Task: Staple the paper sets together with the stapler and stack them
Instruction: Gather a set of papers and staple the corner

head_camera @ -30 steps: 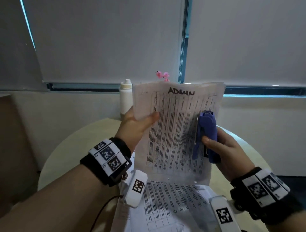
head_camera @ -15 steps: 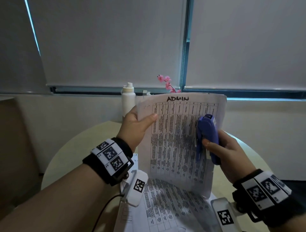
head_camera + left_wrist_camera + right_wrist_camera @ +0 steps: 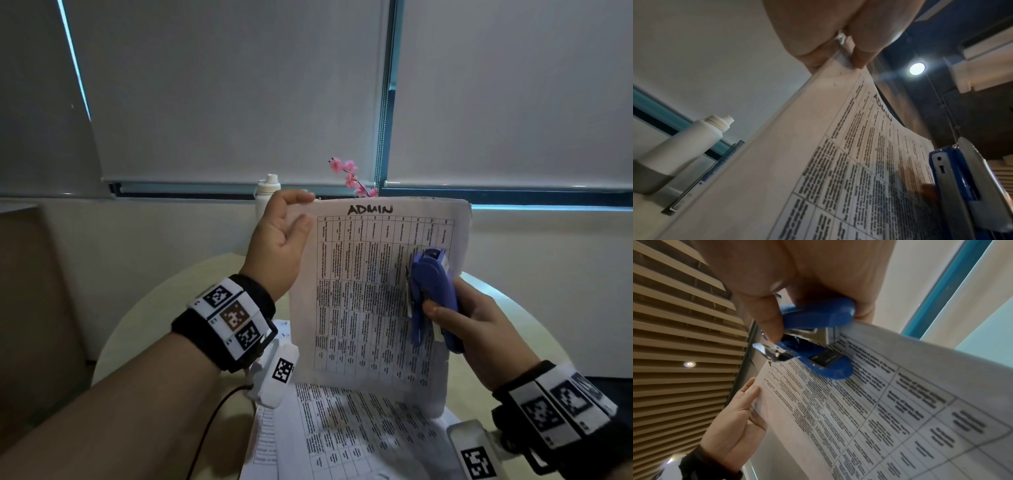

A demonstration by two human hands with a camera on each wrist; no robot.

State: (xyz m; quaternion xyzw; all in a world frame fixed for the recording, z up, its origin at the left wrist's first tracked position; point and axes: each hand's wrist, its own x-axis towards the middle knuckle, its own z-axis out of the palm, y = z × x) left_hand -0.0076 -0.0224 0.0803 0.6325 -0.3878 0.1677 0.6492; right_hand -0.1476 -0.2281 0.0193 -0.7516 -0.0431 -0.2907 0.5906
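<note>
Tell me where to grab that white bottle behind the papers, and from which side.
Grip the white bottle around its smooth cylindrical body, below the narrower cap. It stands upright. Come from its left: the held paper set and the left hand stand in front of it on the right.

White bottle [image 3: 268,195], pink flowers [image 3: 349,175]

Bare tabletop [image 3: 164,329] left of the loose sheets [image 3: 359,435]: passable. Far edge blocked by white bottle [image 3: 265,195] and pink flowers [image 3: 349,176], near each other.
</note>
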